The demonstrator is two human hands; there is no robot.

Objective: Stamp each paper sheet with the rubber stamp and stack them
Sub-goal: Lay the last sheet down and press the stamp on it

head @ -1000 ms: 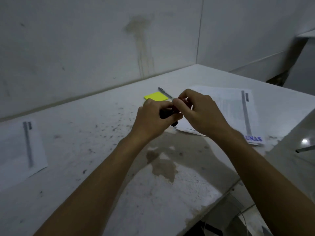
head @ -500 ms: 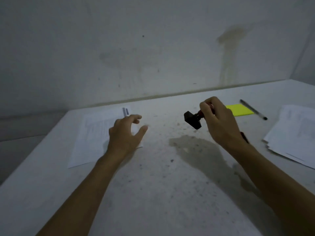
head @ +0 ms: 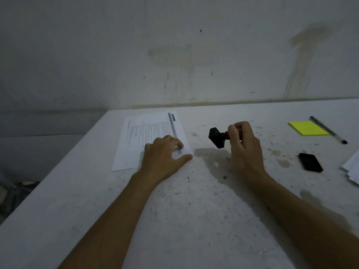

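A printed paper sheet (head: pixel 147 136) lies on the white table (head: pixel 174 220) at the far left. My left hand (head: pixel 165 156) rests on the sheet's near right corner, fingers curled down onto the paper and thumb stretched along the table. Just to the right, my right hand (head: pixel 242 144) grips the red handle of a rubber stamp (head: pixel 216 137) whose black block points left, held a little above the table. A stack of paper sheets (head: pixel 352 169) shows partly at the right edge.
A yellow sticky-note pad (head: pixel 308 128) and a pen (head: pixel 328 130) lie at the back right. A small black cap or pad (head: pixel 310 162) sits near the right stack. The wall runs behind the table; the table's left edge drops off beside the sheet.
The view has swung left from the right stack. My hands separated: the left moved onto the left sheet's corner, the right carries the stamp toward that sheet. A small black piece now lies at the right.
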